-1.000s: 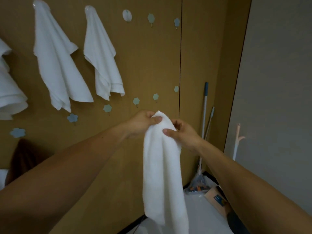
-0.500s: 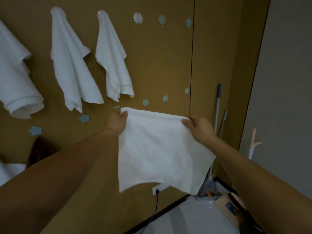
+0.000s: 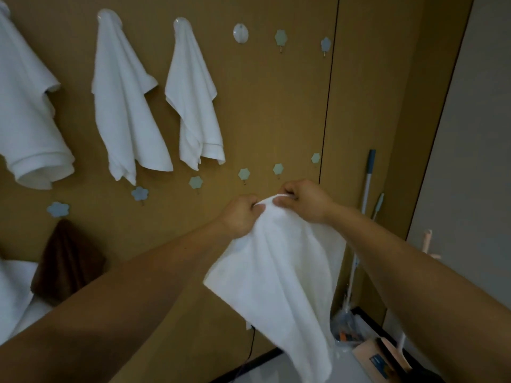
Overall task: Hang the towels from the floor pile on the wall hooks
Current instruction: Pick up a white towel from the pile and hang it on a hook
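Now left hand [image 3: 239, 217] and right hand [image 3: 305, 201] pinching white towel [image 3: 279, 277] top edge together, rest hanging below, three towels [image 3: 193, 98] hooked on wall [image 3: 271, 106].

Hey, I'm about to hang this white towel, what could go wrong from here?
The left hand and right hand pinch only a small bunch of the white towel; so little fabric might slip off the clear round hook. That hook sits close beside a hung towel, so reaching up could brush it loose.
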Motion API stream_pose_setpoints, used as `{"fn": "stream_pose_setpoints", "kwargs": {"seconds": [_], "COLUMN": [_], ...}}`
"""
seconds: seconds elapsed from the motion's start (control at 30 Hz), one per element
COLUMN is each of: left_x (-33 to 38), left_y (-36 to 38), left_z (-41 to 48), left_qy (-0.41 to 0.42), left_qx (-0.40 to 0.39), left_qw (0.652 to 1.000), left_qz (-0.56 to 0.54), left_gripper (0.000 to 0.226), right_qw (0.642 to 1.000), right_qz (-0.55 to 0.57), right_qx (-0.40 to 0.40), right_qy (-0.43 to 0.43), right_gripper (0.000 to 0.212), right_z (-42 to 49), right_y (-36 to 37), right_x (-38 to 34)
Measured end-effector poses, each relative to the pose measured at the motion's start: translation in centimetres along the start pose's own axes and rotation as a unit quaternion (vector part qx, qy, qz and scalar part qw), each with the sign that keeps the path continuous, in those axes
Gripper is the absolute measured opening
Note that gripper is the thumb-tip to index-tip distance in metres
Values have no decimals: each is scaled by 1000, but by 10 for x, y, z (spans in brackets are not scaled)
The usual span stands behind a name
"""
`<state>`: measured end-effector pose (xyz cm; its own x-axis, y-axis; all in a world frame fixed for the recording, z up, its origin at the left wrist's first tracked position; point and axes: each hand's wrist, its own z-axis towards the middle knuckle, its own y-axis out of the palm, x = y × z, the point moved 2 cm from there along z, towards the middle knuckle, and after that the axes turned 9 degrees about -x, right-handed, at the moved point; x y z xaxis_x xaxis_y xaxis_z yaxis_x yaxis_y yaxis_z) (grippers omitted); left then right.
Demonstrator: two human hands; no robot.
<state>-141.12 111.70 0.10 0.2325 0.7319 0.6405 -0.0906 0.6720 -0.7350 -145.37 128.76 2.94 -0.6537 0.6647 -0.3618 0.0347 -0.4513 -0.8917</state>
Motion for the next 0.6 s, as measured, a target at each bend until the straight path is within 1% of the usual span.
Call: {"fn": "stream_pose_setpoints", "kwargs": {"seconds": [0.03,0.07,0.1,0.17,0.2,0.23,0.37,0.43,0.5,0.6], "left_x": [-3,-8,-14,-23,-25,-25,-10,-1,4,6], "left_y": [3,7,10,10,6,-1,-36,-58,-79,-105], "left_z": [5,11,16,25,33,43,89,115,138,171], "left_qy": [-1,-8,-23,-54,-55,-47,15,75,135,175], "left_qx": [-16,-40,-62,-81,-71,-53,29,71,92,112], "left_qw": [999,998,997,993,990,990,995,994,986,975], "left_qz": [39,51,34,-71,-109,-118,-91,-42,17,79], "left_gripper": [18,18,17,15,15,17,20,29,36,37], "right_qw": [1000,1000,1000,999,999,998,991,985,981,976], "right_qz": [-7,-9,-8,-8,-12,-19,-67,-79,-82,-102], "right_qx": [-3,-2,5,31,45,56,112,154,177,189], "right_qy": [0,1,1,1,-1,-3,6,5,-8,-23], "right_gripper": [30,28,25,19,18,18,22,26,29,27], "right_z": [4,9,14,26,33,41,83,106,126,153], "right_y": [0,-1,-3,-9,-13,-16,-30,-41,-55,-78], "right_x": [2,5,8,19,26,33,57,66,72,78]}}
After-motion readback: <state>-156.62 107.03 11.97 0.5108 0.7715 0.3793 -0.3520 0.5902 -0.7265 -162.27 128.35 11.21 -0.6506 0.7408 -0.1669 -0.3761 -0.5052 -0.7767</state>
